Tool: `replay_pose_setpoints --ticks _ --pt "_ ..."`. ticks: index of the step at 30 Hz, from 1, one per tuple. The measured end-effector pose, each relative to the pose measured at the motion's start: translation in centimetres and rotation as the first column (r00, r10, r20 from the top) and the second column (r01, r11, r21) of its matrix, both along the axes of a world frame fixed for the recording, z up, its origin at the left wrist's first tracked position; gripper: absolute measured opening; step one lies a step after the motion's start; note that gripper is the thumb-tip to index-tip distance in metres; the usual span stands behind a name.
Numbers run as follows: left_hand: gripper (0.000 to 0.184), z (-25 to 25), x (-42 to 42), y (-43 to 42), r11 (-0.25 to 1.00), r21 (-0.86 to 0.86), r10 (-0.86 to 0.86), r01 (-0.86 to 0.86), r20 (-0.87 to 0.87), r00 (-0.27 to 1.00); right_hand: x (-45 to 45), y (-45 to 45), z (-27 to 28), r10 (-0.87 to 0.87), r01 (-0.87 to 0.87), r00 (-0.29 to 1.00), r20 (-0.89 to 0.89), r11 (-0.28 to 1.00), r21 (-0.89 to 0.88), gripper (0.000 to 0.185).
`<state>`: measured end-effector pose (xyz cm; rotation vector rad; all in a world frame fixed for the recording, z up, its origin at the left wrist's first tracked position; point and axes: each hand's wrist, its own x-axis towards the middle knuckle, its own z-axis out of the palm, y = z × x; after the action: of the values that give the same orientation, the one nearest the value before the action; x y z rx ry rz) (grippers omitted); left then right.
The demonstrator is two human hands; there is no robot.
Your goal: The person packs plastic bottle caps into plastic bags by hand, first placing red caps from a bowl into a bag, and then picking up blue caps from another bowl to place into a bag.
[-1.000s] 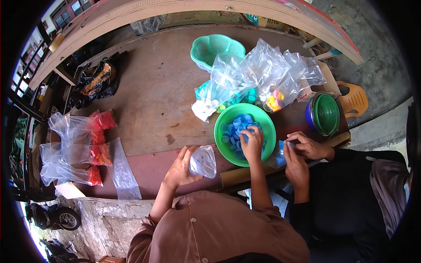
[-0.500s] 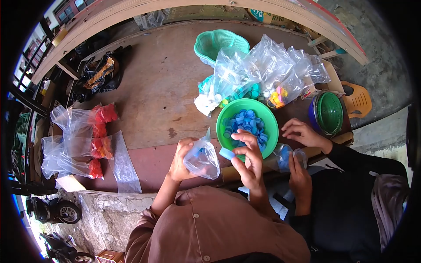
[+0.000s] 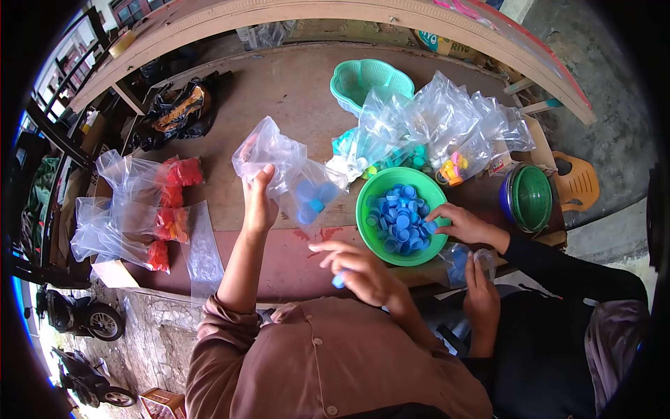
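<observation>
The right hand [image 3: 359, 274] has its fingers closed loosely on a blue cap [image 3: 340, 279]; a firmer pinch may serve better. Rightward stands the bowl [image 3: 363, 236], a co-worker's hand [image 3: 462, 225] over it. Farther out, the left hand's [image 3: 259, 202] fingers grip the bag [image 3: 292, 166] of caps; best held steady, mouth spread. Beyond sits the basket [image 3: 349, 102]

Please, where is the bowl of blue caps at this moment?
In the head view, the light-green bowl sits right of centre on the table, just below the clear bags; a co-worker's hand is over its right edge.
</observation>
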<state>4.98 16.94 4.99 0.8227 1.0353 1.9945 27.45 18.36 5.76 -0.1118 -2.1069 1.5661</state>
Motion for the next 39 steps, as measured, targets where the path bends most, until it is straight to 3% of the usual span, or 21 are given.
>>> replay_pose_setpoints --ticks 3,5,8,10,14,17,21,25,28,31,32,33,35,36,37,39 --pt "0.064 1.3 0.6 0.2 0.999 0.045 0.003 -0.008 0.102 0.995 -1.1 -1.2 -0.1 -0.046 0.040 0.998 0.049 0.994 0.105 0.013" --pt "0.048 1.4 0.8 0.1 0.997 0.044 0.050 -0.057 0.158 0.986 -1.3 -1.3 -0.1 -0.099 0.094 0.995 0.027 0.983 0.160 0.013" --pt "0.049 1.5 0.8 0.0 0.998 0.046 0.036 -0.043 0.130 0.991 -0.8 -0.7 0.5 -0.076 0.076 0.997 -0.007 0.987 0.145 0.014" --pt "0.049 1.6 0.6 -0.2 0.999 0.041 0.019 -0.024 0.131 0.991 -0.6 -0.2 0.5 -0.113 0.133 0.983 -0.148 0.983 0.128 0.022" --pt "0.055 1.9 1.2 -0.2 0.998 0.060 -0.015 0.006 0.153 0.988 -0.6 0.1 0.6 -0.157 0.159 0.987 -0.025 0.983 0.096 0.027" --pt "0.055 1.9 1.2 -0.4 0.998 0.047 -0.045 0.037 0.171 0.984 -0.3 0.8 0.1 -0.175 0.195 0.973 -0.152 0.973 0.123 0.021" --pt "0.058 2.1 1.5 -0.4 0.997 0.055 -0.057 0.049 0.165 0.985 -0.3 1.2 -0.2 -0.213 0.219 0.973 -0.086 0.973 0.068 0.020" --pt "0.061 1.7 1.7 -0.2 0.998 0.060 -0.017 0.009 0.136 0.991 -1.0 0.6 1.0 -0.140 0.169 0.971 -0.193 0.975 0.143 0.018" --pt "0.062 1.7 2.3 -0.2 0.997 0.072 -0.004 -0.002 0.085 0.996 -2.0 0.0 1.1 -0.068 0.077 0.996 -0.057 0.983 0.166 0.013" --pt "0.065 1.8 2.7 -0.5 0.996 0.077 0.047 -0.048 0.019 0.999 -1.7 0.1 0.8 -0.083 0.108 0.980 -0.182 0.985 0.134 0.011" --pt "0.069 1.8 2.8 -0.6 0.993 0.064 0.108 -0.100 -0.142 0.984 -1.3 -0.3 1.2 -0.188 0.198 0.965 -0.185 0.980 0.033 0.019" --pt "0.080 1.1 2.8 -0.5 0.985 0.104 0.165 -0.136 -0.369 0.915 -0.9 0.2 1.9 -0.251 0.297 0.940 -0.229 0.936 0.191 0.015" --pt "0.091 0.2 3.4 -1.3 0.999 0.035 0.036 -0.023 -0.466 0.884 -0.3 0.0 3.4 -0.413 0.487 0.852 -0.322 0.850 0.198 0.011" --pt "0.095 -1.4 3.6 -1.5 1.000 -0.005 0.019 -0.026 -0.540 0.841 0.1 0.0 3.5 -0.459 0.559 0.802 -0.383 0.803 0.208 0.009" --pt "0.092 -2.4 3.9 -2.0 0.996 -0.043 0.027 -0.080 -0.696 0.717 0.4 0.0 3.9 -0.496 0.611 0.771 -0.400 0.754 0.244 0.009" --pt "0.090 -3.8 5.0 -2.7 0.997 -0.034 0.012 -0.068 -0.812 0.583 0.0 0.2 3.4 -0.521 0.659 0.740 -0.426 0.690 0.300 0.009"
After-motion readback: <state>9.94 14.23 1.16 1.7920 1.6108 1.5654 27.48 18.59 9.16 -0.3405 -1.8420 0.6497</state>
